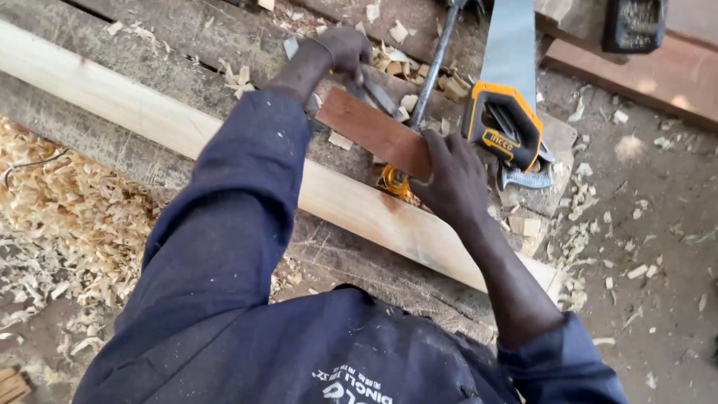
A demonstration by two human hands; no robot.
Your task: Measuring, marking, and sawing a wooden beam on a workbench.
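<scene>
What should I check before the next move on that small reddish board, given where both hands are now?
1. Right hand gripping the near end of the reddish board: ok.
2. Left hand at the far end, on a metal tool that touches the board: ok; what kind of tool, cannot tell.
3. Board supported: it rests across the long pale plank and workbench: ok.
4. Handsaw lying beside the right hand, blade pointing away: ok, but close.
5. Metal rod crossing behind the board: whether it touches the board, cannot tell.
6. Bench littered with wood chips: not ok.
</scene>
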